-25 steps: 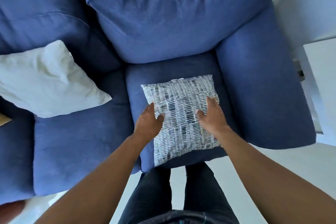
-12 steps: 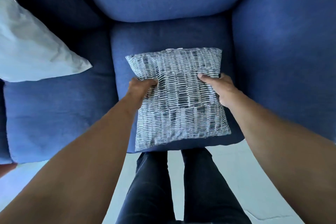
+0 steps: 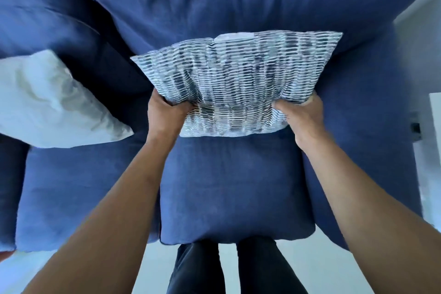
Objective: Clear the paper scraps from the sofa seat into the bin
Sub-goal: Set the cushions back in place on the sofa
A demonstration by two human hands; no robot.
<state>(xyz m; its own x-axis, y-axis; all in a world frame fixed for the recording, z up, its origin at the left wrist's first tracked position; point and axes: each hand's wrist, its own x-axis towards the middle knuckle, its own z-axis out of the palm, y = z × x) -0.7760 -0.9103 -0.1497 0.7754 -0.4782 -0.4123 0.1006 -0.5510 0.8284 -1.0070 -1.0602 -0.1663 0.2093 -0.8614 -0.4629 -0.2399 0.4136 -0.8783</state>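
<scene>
Both hands, left [image 3: 164,114] and right [image 3: 301,118], clutch the blue-and-white woven-pattern square cushion [image 3: 233,79], bunching its fabric. It hangs above the soft navy fabric sofa seat [image 3: 236,186].

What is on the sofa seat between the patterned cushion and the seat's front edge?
In the head view, that stretch of the sofa seat below the patterned cushion is bare blue fabric, with no paper scraps showing; the left hand and right hand grip the cushion.

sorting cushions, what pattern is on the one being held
Navy and white woven dashes on the cushion; head view.
</scene>
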